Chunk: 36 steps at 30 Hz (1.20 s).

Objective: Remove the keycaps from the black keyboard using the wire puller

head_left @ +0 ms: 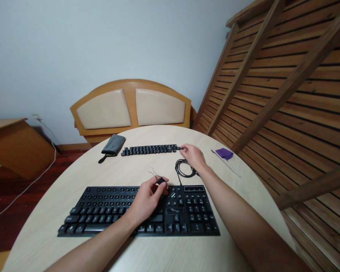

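Item: 1 black keyboard (107, 211) on round table (82, 177). Left hand (147, 200) above it, fingers pinching a wire puller (159, 180). Right hand (193, 156), farther back, fingertips pressed on the end keycap (181, 148) of the keycap row (150, 150). Coiled cable (183, 169) beside the right wrist.

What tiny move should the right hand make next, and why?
Likely the right hand should let go at the right end of the row of key caps and draw back to the keyboard. Its fingertips already touch that end, while the left hand pinches a wire puller above the keyboard, where some keys look missing.
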{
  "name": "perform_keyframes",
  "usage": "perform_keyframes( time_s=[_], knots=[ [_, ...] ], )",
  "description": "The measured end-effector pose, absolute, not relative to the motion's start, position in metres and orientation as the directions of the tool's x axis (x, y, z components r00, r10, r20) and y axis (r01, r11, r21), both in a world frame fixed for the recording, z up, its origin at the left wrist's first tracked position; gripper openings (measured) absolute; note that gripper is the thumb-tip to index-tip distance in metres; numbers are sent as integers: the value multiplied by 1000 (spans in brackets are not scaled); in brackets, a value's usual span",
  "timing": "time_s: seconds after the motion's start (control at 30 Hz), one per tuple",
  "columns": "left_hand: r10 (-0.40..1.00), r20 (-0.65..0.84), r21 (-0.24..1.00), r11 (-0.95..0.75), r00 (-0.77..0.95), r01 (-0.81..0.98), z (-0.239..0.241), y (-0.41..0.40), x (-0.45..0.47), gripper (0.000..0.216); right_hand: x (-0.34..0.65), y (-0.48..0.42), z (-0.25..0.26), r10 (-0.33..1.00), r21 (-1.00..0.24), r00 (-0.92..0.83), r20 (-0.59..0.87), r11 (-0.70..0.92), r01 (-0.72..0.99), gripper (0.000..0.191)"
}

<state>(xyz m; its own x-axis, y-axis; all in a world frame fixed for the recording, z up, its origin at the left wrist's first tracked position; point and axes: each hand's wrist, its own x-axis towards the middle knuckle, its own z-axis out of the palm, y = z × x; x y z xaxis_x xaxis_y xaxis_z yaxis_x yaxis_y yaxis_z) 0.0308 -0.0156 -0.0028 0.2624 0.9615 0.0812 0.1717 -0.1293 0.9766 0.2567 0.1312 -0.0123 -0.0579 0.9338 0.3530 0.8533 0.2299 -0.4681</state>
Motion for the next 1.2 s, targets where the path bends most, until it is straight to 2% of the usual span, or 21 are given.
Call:
perform_keyframes(
  time_s=[0.47,1.2],
  knots=[
    [963,64,977,-114,262,180,-1,-16,31,27,250,142,-24,934,-401,-140,329,273,875,23],
    [966,67,975,-117,249,191,-3,-16,32,28,247,139,-19,926,-406,-129,354,277,871,24]
  ],
)
